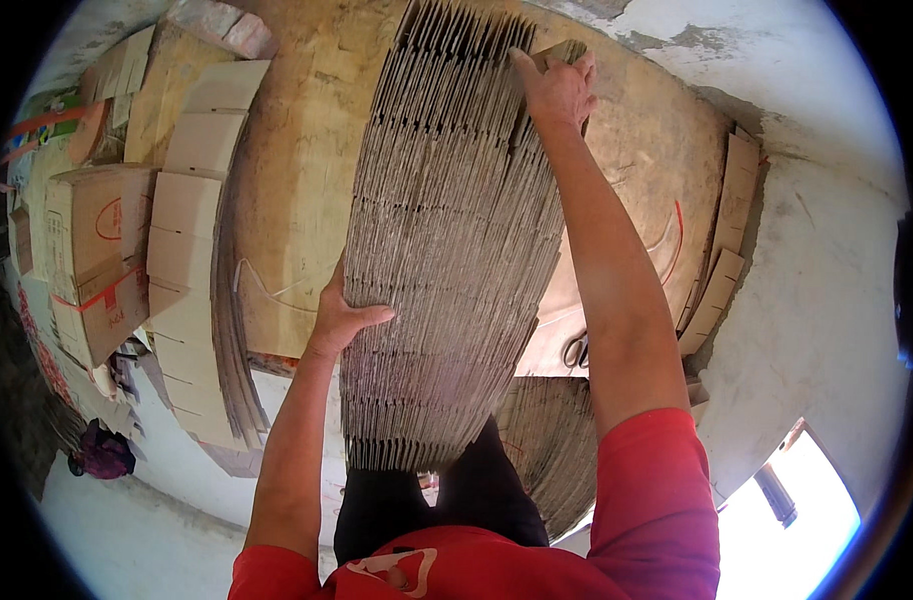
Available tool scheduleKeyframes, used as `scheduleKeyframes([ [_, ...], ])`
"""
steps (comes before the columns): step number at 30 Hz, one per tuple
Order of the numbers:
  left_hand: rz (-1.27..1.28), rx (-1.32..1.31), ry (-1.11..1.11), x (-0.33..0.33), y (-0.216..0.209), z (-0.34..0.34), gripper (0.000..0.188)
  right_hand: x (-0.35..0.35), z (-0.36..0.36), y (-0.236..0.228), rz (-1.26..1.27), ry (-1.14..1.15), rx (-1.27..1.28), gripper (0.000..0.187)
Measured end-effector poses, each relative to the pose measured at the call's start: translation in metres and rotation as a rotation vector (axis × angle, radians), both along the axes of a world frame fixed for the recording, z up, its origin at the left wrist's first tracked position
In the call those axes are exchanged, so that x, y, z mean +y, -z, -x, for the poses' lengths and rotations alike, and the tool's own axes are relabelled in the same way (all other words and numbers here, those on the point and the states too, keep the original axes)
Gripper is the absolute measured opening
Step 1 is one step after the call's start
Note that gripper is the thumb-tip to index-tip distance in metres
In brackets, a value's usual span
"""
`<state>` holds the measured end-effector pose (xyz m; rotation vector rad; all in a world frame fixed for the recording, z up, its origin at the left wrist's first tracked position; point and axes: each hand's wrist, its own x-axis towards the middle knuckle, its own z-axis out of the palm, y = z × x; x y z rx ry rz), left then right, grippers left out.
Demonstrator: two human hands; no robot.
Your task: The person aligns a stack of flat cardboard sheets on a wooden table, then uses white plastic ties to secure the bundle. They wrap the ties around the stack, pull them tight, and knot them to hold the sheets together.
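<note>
Red shirt (512, 570) closest, left hand (342, 320) and right hand (561, 94) clasp stacked cardboard (447, 240).

Cannot see most fingers of the left hand (345, 322), hidden behind the cardboard stack (447, 240), nor the palm of the right hand (562, 88), turned away from view. Cannot follow the stack's far left corner past the top edge. Can see only dark handles of the scissors (576, 350), beside the right forearm (625, 310). Cannot trace the red shirt (487, 570) beyond the lower edge, nor identify the dark purple thing (104, 452) at far left.
</note>
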<state>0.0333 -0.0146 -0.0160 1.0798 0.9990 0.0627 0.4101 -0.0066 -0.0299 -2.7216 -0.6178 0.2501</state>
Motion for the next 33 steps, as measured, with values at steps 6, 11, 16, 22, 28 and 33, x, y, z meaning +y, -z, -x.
scheduleKeyframes([
  [6,0.031,-0.044,-0.022,0.000,0.007,0.002,0.101,-0.001,-0.003,0.013,-0.089,-0.044,-0.059,0.045],
  [11,0.016,-0.035,-0.016,0.001,0.000,0.000,0.101,0.008,-0.001,0.016,0.105,-0.136,-0.190,0.041],
  [16,0.029,-0.052,-0.020,0.001,0.007,0.005,0.101,0.016,0.010,0.007,0.080,-0.084,-0.135,0.054],
  [22,0.027,-0.057,-0.011,0.002,0.004,0.003,0.100,0.012,0.001,0.025,0.010,-0.139,-0.278,0.051],
  [28,0.083,-0.004,-0.020,0.005,0.000,0.003,0.100,0.019,0.006,0.024,-0.056,-0.479,-0.479,0.058],
  [33,0.051,-0.020,0.006,0.005,0.004,0.005,0.101,0.022,0.009,0.022,-0.004,-0.663,-0.581,0.058],
])
